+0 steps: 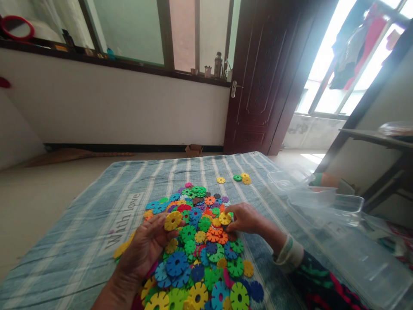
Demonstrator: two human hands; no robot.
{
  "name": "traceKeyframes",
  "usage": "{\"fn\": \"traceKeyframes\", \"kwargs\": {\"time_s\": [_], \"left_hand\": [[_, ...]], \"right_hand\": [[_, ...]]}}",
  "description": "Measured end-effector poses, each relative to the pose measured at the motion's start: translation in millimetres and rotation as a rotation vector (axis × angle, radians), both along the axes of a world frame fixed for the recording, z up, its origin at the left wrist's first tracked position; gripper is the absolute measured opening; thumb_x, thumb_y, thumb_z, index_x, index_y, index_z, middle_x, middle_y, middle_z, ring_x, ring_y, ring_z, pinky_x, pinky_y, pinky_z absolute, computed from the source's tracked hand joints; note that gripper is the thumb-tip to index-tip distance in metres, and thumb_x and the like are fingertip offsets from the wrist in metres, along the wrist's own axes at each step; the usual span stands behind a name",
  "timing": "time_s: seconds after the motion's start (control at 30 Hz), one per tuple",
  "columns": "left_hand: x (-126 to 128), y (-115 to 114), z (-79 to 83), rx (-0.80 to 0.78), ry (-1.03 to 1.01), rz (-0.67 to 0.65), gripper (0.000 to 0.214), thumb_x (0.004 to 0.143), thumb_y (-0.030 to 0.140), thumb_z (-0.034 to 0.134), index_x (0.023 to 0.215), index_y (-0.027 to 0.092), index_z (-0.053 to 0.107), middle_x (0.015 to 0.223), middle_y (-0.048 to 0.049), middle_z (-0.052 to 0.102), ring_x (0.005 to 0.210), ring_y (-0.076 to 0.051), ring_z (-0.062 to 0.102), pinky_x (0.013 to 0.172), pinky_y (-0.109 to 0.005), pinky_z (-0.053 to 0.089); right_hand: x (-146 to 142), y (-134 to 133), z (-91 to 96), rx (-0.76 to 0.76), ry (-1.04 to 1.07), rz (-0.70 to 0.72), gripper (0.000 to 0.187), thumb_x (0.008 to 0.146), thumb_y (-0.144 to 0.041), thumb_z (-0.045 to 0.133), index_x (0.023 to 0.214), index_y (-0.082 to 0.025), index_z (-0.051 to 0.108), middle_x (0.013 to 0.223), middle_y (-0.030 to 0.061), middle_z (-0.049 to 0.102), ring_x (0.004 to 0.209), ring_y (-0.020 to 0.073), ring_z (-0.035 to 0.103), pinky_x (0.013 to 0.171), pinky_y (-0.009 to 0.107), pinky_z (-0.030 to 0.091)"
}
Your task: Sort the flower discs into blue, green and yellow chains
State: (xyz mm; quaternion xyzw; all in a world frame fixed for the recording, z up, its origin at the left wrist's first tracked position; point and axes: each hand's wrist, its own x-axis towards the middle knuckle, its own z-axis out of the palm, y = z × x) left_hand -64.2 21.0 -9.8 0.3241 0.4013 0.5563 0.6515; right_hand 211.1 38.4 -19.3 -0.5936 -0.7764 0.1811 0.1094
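Observation:
My left hand [146, 243] holds a yellow notched plastic disc [173, 221] between thumb and fingers, above the left side of a heap of discs. My right hand [244, 218] reaches in from the right, its thumb and fingers closed at the edge of another yellow disc [225, 218] on the heap. Between and below my hands spreads the pile of flower-shaped interlocking discs in blue, green, orange, yellow, red and purple, including a large blue disc [176, 263] and orange discs [214, 234]. Yellow pieces [123, 246] lie partly hidden behind my left wrist.
The pile lies on a striped blue-grey cloth [93, 211]. Several loose discs, one green [237, 177], lie farther back. Clear plastic containers [325, 204] and a large translucent lid or box [364, 258] are on the right. A dark red door [254, 77] stands behind.

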Motion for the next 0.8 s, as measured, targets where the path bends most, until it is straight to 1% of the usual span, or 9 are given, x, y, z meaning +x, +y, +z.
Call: {"fn": "traceKeyframes", "kwargs": {"time_s": [0.07,0.17,0.23,0.27,0.37,0.43,0.57,0.73,0.8], "left_hand": [[0,0,0.0,-0.007,-0.004,0.004,0.008,0.072,0.01,0.065,0.079,0.013,0.069,0.079,-0.0073,0.072,0.07,-0.021,0.07,0.057,-0.028,0.059],[0,0,-1.3,-0.013,-0.012,0.001,0.007,0.072,0.011,0.065,0.079,0.013,0.069,0.078,-0.0069,0.072,0.07,-0.021,0.07,0.057,-0.028,0.059],[-1,1,-3.2,-0.007,-0.024,-0.004,0.007,0.072,0.011,0.066,0.078,0.012,0.069,0.079,-0.0068,0.072,0.07,-0.021,0.07,0.056,-0.028,0.059],[-1,1,-4.2,0.0,-0.031,-0.007,0.008,0.072,0.011,0.066,0.079,0.012,0.069,0.08,-0.0069,0.072,0.07,-0.021,0.07,0.055,-0.028,0.059],[-2,3,-6.6,0.014,-0.046,-0.028,0.009,0.071,0.012,0.067,0.08,0.012,0.07,0.081,-0.0079,0.072,0.072,-0.022,0.07,0.056,-0.027,0.059],[-2,3,-7.1,0.015,-0.051,-0.039,0.009,0.072,0.012,0.067,0.08,0.011,0.07,0.082,-0.0084,0.072,0.073,-0.022,0.07,0.057,-0.028,0.059],[-1,4,-6.2,0.017,-0.057,-0.019,0.007,0.073,0.01,0.065,0.078,0.011,0.07,0.081,-0.0071,0.072,0.07,-0.021,0.07,0.056,-0.027,0.059],[0,4,-4.8,0.011,-0.043,-0.008,0.008,0.074,0.009,0.063,0.077,0.011,0.07,0.08,-0.0077,0.072,0.07,-0.021,0.069,0.055,-0.029,0.06],[0,3,-4.6,0.015,-0.035,-0.008,0.009,0.074,0.009,0.063,0.077,0.011,0.07,0.08,-0.0082,0.072,0.071,-0.022,0.069,0.055,-0.029,0.06]], "right_hand": [[-2,-1,-1.2,-0.015,0.015,0.014,0.041,0.062,-0.036,0.076,0.101,-0.027,0.07,0.071,-0.0033,0.063,0.064,0.0125,0.054,0.056,0.023,0.029],[-2,-2,-1.0,-0.046,0.041,0.044,0.051,0.063,-0.035,0.075,0.113,-0.03,0.065,0.07,-0.0046,0.062,0.064,0.0122,0.055,0.057,0.022,0.03],[-1,-3,1.5,-0.047,0.023,0.041,0.058,0.063,-0.036,0.075,0.118,-0.029,0.062,0.073,-0.0039,0.064,0.067,0.0135,0.057,0.058,0.022,0.031],[0,-4,3.1,-0.042,-0.001,0.029,0.058,0.062,-0.038,0.075,0.118,-0.028,0.063,0.075,-0.0028,0.065,0.07,0.0146,0.058,0.059,0.023,0.032],[0,-5,6.5,-0.028,-0.09,-0.007,0.046,0.061,-0.042,0.075,0.103,-0.023,0.068,0.079,0.0007,0.068,0.077,0.018,0.059,0.06,0.024,0.032],[-1,-5,6.2,-0.028,-0.12,-0.023,0.039,0.062,-0.043,0.073,0.096,-0.023,0.07,0.08,0.0013,0.068,0.078,0.0187,0.059,0.06,0.025,0.031],[-4,-4,1.1,-0.026,-0.11,-0.068,0.034,0.062,-0.039,0.073,0.092,-0.024,0.07,0.078,0.0004,0.068,0.075,0.0175,0.059,0.057,0.024,0.029],[1,3,-5.9,-0.006,0.035,-0.077,0.02,0.059,-0.025,0.073,0.078,-0.02,0.07,0.069,-0.0025,0.063,0.066,0.0125,0.056,0.054,0.022,0.03],[10,9,-9.0,-0.053,0.156,-0.076,0.014,0.058,-0.018,0.071,0.071,-0.017,0.067,0.062,-0.0039,0.06,0.06,0.0103,0.054,0.052,0.021,0.032]]}}
